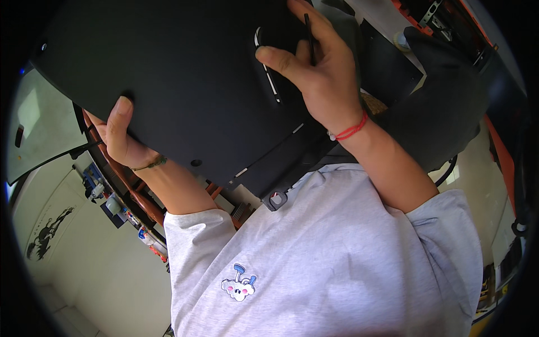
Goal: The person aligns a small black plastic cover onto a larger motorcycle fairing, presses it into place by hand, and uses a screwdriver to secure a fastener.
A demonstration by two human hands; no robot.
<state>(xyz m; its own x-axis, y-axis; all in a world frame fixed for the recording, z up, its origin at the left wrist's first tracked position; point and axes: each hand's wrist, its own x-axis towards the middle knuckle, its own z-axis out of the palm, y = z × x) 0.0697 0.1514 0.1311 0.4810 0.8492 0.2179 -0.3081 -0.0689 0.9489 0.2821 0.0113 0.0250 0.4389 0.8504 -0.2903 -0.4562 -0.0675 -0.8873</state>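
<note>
A large, smooth, matte black panel (pixel 168 73) fills the upper middle, tilted in front of my chest. My left hand (pixel 119 132) is closed on its lower left edge, the thumb pressed on the face and the fingers mostly behind. A long slot with a pale, shiny edge (pixel 271 78) runs across the panel near my right hand (pixel 323 70). That hand is closed, its thumb tip at the slot, with a slim black stick-like piece (pixel 309 36) among the fingers; its kind is unclear. A thinner slit (pixel 266 151) and a round hole (pixel 196 163) lie lower on the panel.
Dark cloth-like material (pixel 443 95) hangs to the right of my right arm. A vehicle window (pixel 42 123) stands at the far left. Behind my left arm, small items line a shelf (pixel 132 216) by a pale wall. Orange-edged equipment (pixel 443 22) is at upper right.
</note>
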